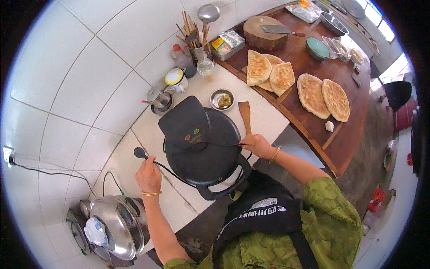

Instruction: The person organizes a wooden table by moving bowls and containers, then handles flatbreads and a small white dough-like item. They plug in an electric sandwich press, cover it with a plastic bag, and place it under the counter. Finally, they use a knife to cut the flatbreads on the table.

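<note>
My left hand (pixel 148 176) holds the black power cord just behind its round plug (pixel 139 152), left of a black electric griddle (pixel 203 161) on the white tiled counter. The griddle's lid is down, with a red and a green light on its housing. My right hand (pixel 258 146) is closed around the handle end of a wooden spatula (pixel 245 116) and lies at the griddle's right edge, by a thin dark strip or cord. The spatula's blade points away from me. Above the griddle stands a small steel bowl (pixel 222 100) with greenish-brown pieces in it.
Flatbreads (pixel 313 95) lie on the brown wooden table (pixel 357 111) at right, near a cleaver (pixel 275 29) on a round chopping block (pixel 255 35). A steel pitcher (pixel 159 97), enamel mug (pixel 176 80) and utensil holder (pixel 200 53) line the wall. Steel pots (pixel 112 223) stand lower left; a socket (pixel 8 155) is far left.
</note>
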### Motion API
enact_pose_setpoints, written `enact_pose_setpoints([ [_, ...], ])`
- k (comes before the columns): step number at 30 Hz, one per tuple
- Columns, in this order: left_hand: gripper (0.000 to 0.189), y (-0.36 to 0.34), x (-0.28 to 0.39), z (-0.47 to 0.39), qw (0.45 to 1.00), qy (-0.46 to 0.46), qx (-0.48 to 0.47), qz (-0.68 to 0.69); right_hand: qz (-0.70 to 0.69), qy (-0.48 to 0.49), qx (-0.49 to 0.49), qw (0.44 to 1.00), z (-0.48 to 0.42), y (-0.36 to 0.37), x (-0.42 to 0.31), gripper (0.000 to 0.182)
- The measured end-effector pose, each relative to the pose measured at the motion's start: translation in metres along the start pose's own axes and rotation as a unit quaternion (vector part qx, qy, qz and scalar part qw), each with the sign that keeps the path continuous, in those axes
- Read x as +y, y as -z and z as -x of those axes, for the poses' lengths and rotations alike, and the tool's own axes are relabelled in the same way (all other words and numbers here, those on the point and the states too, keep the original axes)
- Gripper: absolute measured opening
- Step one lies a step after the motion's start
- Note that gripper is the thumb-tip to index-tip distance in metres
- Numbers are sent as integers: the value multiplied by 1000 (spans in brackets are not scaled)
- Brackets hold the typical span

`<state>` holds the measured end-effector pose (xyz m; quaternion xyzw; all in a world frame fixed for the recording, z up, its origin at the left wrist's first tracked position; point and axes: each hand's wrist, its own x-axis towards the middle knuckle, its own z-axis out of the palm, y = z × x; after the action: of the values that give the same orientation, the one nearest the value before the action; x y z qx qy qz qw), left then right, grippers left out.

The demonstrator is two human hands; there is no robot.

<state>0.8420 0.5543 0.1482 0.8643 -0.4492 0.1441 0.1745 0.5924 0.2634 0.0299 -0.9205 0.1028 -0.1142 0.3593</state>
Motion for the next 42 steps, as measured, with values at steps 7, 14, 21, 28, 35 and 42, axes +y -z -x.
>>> enact_pose_setpoints([
  [7,20,-51,65,-27,952,80,10,297,-23,72,29,997,2,-1,-16,20],
  [14,23,-64,98,-88,867,146,-60,472,18,54,-29,998,22,-15,13,15],
  [21,23,-136,133,-73,869,-150,-239,407,21,140,56,988,12,-4,-15,13],
  [28,18,-125,134,-54,815,-97,-443,361,59,174,146,972,14,4,-21,12],
  [35,13,-124,131,-65,694,-53,-575,430,32,146,119,982,5,11,-10,12],
  [42,18,-133,142,-56,732,10,-487,476,-126,7,56,990,-13,-3,25,17],
])
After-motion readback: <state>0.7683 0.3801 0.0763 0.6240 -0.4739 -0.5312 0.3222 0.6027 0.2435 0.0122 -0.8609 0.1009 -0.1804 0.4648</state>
